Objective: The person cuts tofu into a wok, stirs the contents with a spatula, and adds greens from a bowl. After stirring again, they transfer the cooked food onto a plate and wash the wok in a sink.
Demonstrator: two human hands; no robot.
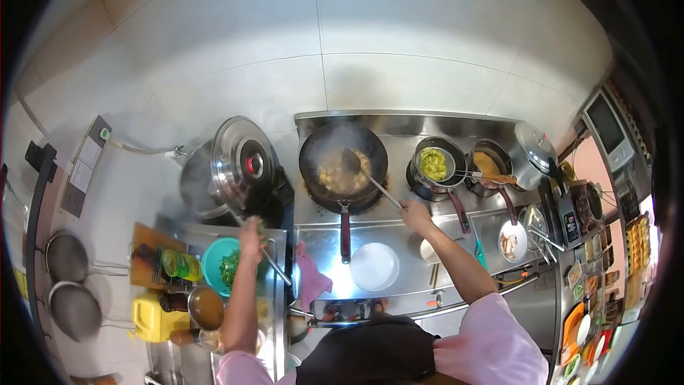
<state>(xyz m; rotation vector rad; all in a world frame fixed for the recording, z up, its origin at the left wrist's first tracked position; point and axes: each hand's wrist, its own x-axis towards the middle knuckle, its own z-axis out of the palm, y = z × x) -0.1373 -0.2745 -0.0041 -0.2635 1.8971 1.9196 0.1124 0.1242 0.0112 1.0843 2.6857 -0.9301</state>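
My right hand [415,215] is closed round the handle of a long ladle [381,188], its dark bowl down among pale chopped pieces of food [340,171] in a steaming wok [313,153]. My left hand [250,237], a little blurred, is raised beside a turquoise bowl [208,262] of chopped greens [229,269]. Its fingers are closed, with a bit of green showing at them. Across the same spot runs a long metal rod [276,267], which overlaps the hand in this view.
A large lidded pot [203,182] stands left of the wok. To the right are a pot of yellow-green food [433,163] and a pan of brown liquid [486,164]. A white plate [375,267] and pink cloth [311,278] lie in front. A yellow jug [158,317] stands lower left.
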